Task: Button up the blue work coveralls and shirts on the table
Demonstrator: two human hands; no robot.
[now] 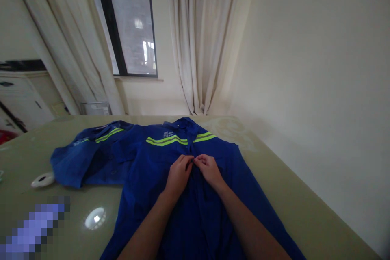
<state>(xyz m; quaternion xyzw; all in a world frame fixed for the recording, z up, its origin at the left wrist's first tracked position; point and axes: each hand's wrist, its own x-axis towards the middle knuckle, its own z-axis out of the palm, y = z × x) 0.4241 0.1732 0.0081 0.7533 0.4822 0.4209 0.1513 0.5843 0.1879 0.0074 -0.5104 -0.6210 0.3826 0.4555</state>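
A blue work shirt (152, 170) with yellow-green reflective stripes lies spread on the table, its collar toward the far edge. On its front placket, below the chest stripe, my left hand (180, 170) and my right hand (209, 167) meet with fingertips nearly touching. Both hands are closed in a pinch on the placket cloth. Any button between the fingers is too small to make out. To the left lies a second blue garment (105, 166), folded, with similar stripes and partly against the shirt's sleeve.
The glossy greenish table (112, 207) runs up to a wall (319, 89) on the right. A small white object (43, 180) sits left of the folded garment, and a pixelated bluish shape (36, 227) covers the near left. Curtains (201, 40) and a window (134, 20) stand behind.
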